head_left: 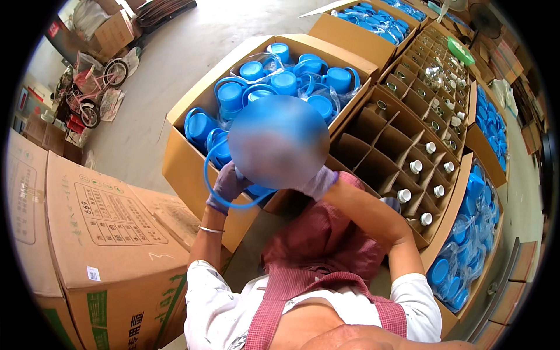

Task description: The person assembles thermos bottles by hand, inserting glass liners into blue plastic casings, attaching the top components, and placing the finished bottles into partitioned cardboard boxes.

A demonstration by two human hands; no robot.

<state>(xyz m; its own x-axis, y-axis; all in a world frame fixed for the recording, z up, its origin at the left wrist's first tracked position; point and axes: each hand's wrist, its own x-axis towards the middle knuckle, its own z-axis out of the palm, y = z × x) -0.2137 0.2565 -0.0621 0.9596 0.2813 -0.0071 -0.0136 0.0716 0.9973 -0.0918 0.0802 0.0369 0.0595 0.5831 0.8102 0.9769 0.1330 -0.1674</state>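
My left hand [231,185], in a pale purple glove, is closed at the near edge of an open carton [195,153] of blue plastic lids. A blue loop handle [205,175] hangs around its wrist side, seemingly from a lid held in that hand. My right hand [319,183], gloved alike, reaches in from the right. A large round blur covers the space between both hands, hiding my right fingers and most of what is held. Cup-shaped blue lids [284,83] with loop handles lie in clear plastic inside the carton.
To the right stands a divided carton [356,153] with several white-capped bottles [416,167]. Beyond it, another divided carton holds glass bottles. More blue lids [461,262] fill cartons at the right and back. A tall closed carton [111,233] stands left; a pink bicycle [93,87] is behind.
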